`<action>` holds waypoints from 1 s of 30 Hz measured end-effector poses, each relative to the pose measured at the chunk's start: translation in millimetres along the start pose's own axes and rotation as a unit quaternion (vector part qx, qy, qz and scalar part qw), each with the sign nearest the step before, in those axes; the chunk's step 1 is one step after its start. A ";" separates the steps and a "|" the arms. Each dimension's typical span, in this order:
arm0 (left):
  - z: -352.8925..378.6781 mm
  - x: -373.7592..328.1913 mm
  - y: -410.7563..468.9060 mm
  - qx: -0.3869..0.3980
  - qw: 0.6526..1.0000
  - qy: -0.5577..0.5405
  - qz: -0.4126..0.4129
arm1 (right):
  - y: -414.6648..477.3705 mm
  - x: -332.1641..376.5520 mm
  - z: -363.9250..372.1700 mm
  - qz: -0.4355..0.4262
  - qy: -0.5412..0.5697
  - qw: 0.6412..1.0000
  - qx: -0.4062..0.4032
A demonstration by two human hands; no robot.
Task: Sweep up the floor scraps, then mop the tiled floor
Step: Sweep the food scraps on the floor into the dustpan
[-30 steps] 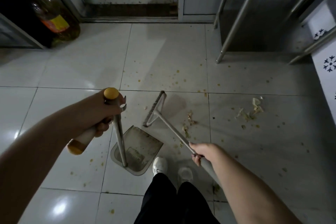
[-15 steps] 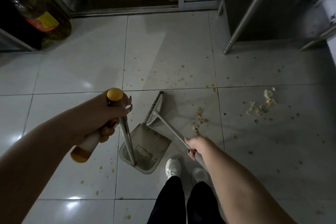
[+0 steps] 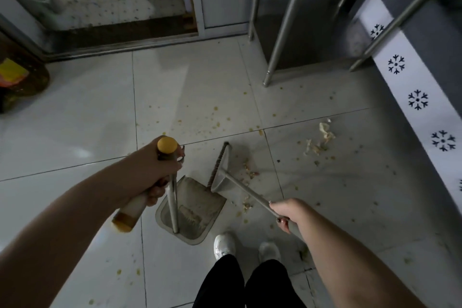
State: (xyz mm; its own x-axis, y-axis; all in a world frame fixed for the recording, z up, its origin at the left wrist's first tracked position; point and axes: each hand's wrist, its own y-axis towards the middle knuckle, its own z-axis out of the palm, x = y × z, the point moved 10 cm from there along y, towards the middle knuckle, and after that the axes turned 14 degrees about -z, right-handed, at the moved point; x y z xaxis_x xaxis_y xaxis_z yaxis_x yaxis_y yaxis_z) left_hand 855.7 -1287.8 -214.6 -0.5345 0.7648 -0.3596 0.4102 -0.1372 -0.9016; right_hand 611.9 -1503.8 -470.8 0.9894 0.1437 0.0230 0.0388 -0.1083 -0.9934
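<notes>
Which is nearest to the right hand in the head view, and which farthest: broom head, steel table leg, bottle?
1. Broom head, ahead-left of the right hand.
2. Steel table leg, straight ahead.
3. Bottle, far left edge.

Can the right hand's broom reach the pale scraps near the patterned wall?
Probably yes: the right hand grips the broom, and only speckled tile lies between the broom head and the pale scraps.

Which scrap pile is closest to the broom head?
The small brownish pile beside the grey broom head; the larger pale pile lies farther right.
</notes>
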 end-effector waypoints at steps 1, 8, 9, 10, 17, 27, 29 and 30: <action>4.3 -0.6 0.3 -0.002 1.000 0.007 -0.001 | -0.1 5.0 4.4 -0.010 0.005 1.000 0.008; 29.3 -2.9 -0.8 -0.031 0.999 0.035 -0.013 | 27.6 -13.6 1.3 -0.091 -0.007 0.996 -0.025; 34.4 -4.3 -3.2 -0.034 0.999 0.034 -0.010 | 31.5 -24.6 -8.7 -0.118 -0.005 0.992 -0.049; 40.3 -6.3 -5.6 -0.038 0.999 0.034 -0.007 | 36.8 -40.1 -18.1 -0.129 0.003 0.990 -0.059; 115.4 -19.1 -23.7 -0.059 0.998 0.035 0.006 | 51.9 -182.3 -81.4 -0.014 0.031 0.998 -0.045; 194.1 -25.3 -66.4 -0.086 0.996 0.022 0.031 | 16.0 -238.2 -135.2 -0.033 0.011 0.999 0.012; 205.2 -27.4 -72.5 -0.084 0.996 0.020 0.034 | 11.0 -230.4 -124.3 -0.035 0.013 0.999 0.027; 210.4 -28.2 -74.6 -0.082 0.996 0.023 0.035 | 8.8 -225.6 -117.2 -0.030 0.019 0.999 0.033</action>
State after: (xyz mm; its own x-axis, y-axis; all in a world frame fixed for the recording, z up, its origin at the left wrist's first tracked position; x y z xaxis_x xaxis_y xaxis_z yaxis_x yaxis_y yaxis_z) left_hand 684.6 -1431.6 -187.8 -0.4680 0.7851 -0.4057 0.5630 -0.0890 -0.8217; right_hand 405.4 -1652.4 -471.5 0.9901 0.1113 0.0859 0.0903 -0.0357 -0.9953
